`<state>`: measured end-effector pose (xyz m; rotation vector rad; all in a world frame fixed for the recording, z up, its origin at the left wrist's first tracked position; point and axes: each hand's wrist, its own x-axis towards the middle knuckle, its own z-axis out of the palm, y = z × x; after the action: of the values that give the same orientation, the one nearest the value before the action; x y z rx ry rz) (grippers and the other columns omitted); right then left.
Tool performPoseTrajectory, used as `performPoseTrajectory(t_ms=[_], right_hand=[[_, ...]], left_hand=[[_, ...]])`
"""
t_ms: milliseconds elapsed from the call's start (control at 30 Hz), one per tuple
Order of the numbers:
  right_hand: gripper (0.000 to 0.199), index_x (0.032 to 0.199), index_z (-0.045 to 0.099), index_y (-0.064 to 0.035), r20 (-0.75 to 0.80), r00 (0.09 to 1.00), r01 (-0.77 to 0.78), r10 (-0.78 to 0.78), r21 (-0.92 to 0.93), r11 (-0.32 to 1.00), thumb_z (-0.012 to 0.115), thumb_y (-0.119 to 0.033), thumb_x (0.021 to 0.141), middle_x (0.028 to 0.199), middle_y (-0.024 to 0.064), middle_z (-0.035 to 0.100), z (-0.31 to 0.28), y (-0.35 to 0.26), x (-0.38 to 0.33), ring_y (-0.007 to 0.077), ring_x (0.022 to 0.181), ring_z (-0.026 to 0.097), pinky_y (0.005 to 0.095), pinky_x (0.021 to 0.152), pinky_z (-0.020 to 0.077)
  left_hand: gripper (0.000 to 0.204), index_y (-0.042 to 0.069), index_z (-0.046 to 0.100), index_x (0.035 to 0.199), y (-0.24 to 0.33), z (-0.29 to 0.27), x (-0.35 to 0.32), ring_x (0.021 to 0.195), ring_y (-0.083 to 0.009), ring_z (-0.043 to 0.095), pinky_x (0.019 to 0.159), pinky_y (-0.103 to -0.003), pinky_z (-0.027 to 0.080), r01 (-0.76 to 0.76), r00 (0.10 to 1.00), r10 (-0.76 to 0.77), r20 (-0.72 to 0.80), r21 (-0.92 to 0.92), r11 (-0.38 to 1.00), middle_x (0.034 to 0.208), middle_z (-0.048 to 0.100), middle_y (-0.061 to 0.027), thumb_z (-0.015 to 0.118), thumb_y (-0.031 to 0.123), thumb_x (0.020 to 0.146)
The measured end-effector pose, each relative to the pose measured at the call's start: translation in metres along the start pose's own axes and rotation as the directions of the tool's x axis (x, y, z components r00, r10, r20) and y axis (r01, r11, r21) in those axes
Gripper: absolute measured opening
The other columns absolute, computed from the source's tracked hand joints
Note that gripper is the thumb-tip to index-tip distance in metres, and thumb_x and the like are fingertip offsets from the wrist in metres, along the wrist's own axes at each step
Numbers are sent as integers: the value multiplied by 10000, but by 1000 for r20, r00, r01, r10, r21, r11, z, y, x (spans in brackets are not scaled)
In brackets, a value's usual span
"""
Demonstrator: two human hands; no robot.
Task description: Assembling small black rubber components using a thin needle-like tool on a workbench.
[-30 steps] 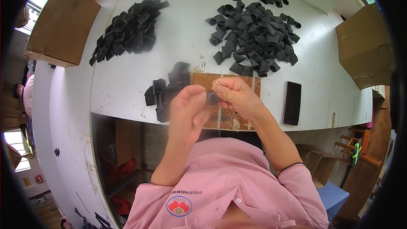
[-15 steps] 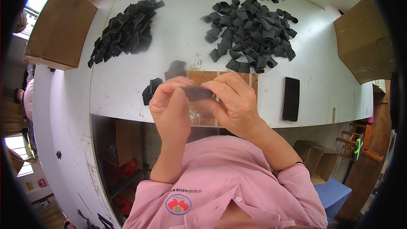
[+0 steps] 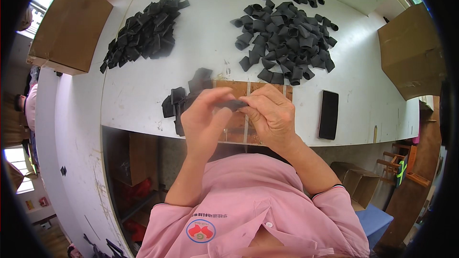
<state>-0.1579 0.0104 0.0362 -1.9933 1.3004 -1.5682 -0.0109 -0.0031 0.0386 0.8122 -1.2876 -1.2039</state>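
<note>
Over the brown board (image 3: 229,134) at the table's front edge, a small black fabric-like piece (image 3: 233,104) spans the gap between my hands. My right hand (image 3: 273,114) pinches its right end between thumb and fingers. My left hand (image 3: 205,118), slightly blurred, has its thumb and curled index finger around the left end. Several flat black pieces (image 3: 200,80) lie just beyond and beside my left hand, partly hidden by it. A heap of rolled, tube-like black pieces (image 3: 287,36) stands farther right, and a heap of flat black ones (image 3: 146,33) farther left.
A black phone (image 3: 328,114) lies on the white table (image 3: 205,28) to the right of the board. Cardboard boxes stand at the far left (image 3: 71,26) and far right (image 3: 411,50). An opened carton (image 3: 356,181) and a blue surface (image 3: 377,227) are below the table's right side.
My left hand has come down and right, and the black piece between my hands shows less of its length. More flat black pieces beside my left hand are uncovered. The view has shifted slightly.
</note>
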Motion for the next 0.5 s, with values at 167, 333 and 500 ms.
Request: performPoseTrajectory(t_ms=[167,333,500], right_hand=[[163,803,596,-1,187,958,-242,218,119,963,655,-9,651,696,73,537,-14,-13,12,206,613,525,282,518,422],[162,817,596,-6,199,971,-170,133,181,969,649,-28,666,727,69,536,-8,1,9,200,623,527,282,532,429],[124,720,562,-28,153,987,55,-42,-78,995,654,-39,636,679,54,497,-3,-8,17,201,620,500,291,514,420]], left_hand=[[185,22,624,853,11,2,10,720,-146,550,621,-227,429,-125,991,111,68,247,961,787,588,-68,618,-53,684],[82,-16,614,820,8,5,5,705,-104,498,573,-184,387,-244,970,226,91,365,899,771,562,-65,622,-29,740],[64,-13,606,795,-17,-3,2,700,-129,498,606,-203,389,-112,993,112,-31,-6,994,759,573,-69,635,0,739]])
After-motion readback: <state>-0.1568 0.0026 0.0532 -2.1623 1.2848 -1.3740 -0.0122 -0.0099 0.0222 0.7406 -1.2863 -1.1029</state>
